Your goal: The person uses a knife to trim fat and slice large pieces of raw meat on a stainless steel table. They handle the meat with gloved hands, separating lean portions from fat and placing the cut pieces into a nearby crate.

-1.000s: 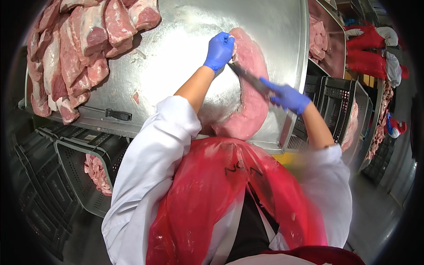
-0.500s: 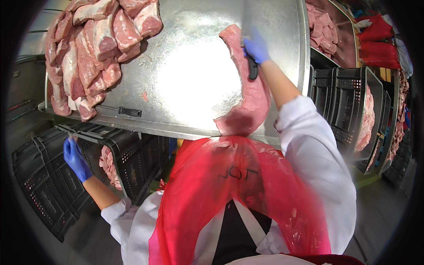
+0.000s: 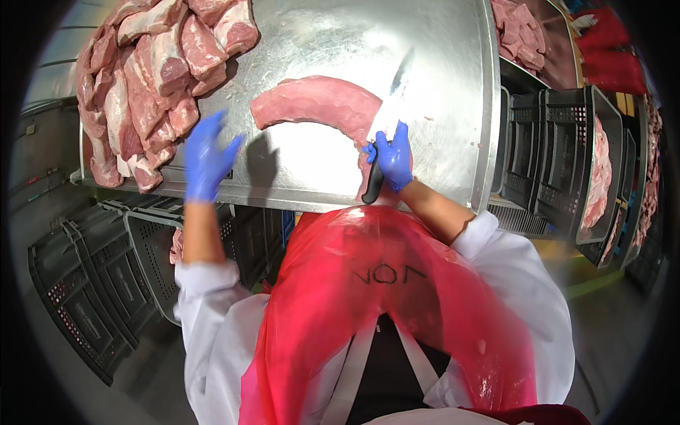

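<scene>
A long curved strip of raw meat [image 3: 312, 98] lies on the metal table [image 3: 312, 35], arching from the left down to the front edge. My right hand [image 3: 394, 157], gloved in blue, is closed round the black handle of a knife [image 3: 376, 173] over the right end of the strip. The blade points away from me, its tip over bare metal. My left hand [image 3: 210, 157], also blue-gloved, is held above the table's front edge with fingers spread and nothing in it. It is beside a heap of meat pieces [image 3: 145, 78] at the left.
Dark plastic crates [image 3: 106, 283] stand below the table at the left. More crates [image 3: 542, 142] are at the right, one holding pale meat [image 3: 597, 173]. A metal bin [image 3: 563, 60] with cut meat [image 3: 520, 39] stands at the far right.
My left hand has come up from over the left crates to the table, opening its fingers. The knife has moved nearer to me. The strip's far end has swung to the left.
</scene>
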`<state>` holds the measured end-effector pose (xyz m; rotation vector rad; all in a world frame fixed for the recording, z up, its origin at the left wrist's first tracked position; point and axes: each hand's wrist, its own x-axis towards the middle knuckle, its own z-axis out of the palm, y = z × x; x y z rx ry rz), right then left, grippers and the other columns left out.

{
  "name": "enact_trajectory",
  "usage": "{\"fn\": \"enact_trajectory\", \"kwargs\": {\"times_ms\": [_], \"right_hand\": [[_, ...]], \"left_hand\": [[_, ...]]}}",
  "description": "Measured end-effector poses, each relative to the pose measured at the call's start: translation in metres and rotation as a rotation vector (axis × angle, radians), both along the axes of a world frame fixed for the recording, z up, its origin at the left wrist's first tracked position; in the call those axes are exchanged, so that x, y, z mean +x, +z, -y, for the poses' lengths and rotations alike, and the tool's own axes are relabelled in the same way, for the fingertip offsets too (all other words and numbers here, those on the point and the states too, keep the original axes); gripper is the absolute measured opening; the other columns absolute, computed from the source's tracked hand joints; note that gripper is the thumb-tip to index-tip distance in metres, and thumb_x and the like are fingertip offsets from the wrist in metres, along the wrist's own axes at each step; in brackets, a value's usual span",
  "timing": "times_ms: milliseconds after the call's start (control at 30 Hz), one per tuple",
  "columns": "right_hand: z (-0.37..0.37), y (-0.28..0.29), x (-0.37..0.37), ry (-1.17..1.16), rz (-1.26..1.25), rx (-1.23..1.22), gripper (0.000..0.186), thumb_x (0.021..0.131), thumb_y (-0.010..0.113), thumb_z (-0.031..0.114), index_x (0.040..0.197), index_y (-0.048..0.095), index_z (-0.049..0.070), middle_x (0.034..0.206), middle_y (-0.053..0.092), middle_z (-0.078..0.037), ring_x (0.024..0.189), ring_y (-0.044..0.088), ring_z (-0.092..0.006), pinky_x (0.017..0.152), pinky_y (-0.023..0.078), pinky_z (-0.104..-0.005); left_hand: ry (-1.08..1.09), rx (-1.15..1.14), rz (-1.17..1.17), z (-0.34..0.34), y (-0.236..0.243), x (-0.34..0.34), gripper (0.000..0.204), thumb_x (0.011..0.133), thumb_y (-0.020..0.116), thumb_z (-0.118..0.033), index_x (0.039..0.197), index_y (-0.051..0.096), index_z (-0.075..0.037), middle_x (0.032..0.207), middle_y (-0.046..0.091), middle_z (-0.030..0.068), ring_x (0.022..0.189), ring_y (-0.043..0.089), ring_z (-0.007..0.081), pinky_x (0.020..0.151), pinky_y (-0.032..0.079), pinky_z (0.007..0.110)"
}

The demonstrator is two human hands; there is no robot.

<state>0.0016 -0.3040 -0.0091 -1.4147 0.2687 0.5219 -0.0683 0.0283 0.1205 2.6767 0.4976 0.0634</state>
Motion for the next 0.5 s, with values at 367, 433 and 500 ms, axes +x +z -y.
{"fn": "enact_trajectory", "kwargs": {"times_ms": [367, 433, 500], "right_hand": [[0.023, -0.025, 0.036, 0.038, 0.235, -0.344, 0.036, 0.1, 0.056, 0.018, 0.128, 0.041, 0.0, 0.074, 0.064, -0.013, 0.06, 0.063, -0.0198, 0.054, 0.052, -0.0343], [0.049, -0.04, 0.074, 0.059, 0.368, -0.488, 0.036, 0.099, 0.059, 0.019, 0.126, 0.045, 0.0, 0.077, 0.066, -0.016, 0.062, 0.066, -0.024, 0.056, 0.053, -0.0372], [0.056, -0.024, 0.104, 0.141, 0.475, -0.587, 0.035, 0.098, 0.059, 0.019, 0.125, 0.047, 0.0, 0.08, 0.068, -0.019, 0.067, 0.068, -0.0291, 0.06, 0.054, -0.0404]], "left_hand": [[-0.615, -0.054, -0.765, 0.061, -0.116, 0.189, 0.073, 0.046, 0.089, -0.036, 0.108, 0.072, -0.004, 0.122, 0.065, 0.0179, 0.112, 0.063, 0.0371, 0.093, 0.052, 0.042], [-0.605, 0.069, -0.348, 0.071, -0.115, 0.161, 0.064, 0.049, 0.086, -0.034, 0.103, 0.07, -0.003, 0.112, 0.067, 0.0181, 0.102, 0.065, 0.039, 0.089, 0.053, 0.044], [-0.579, 0.072, -0.067, 0.08, -0.115, 0.137, 0.05, 0.055, 0.081, -0.032, 0.093, 0.067, -0.002, 0.099, 0.068, 0.0201, 0.089, 0.066, 0.0425, 0.084, 0.054, 0.047]]}}
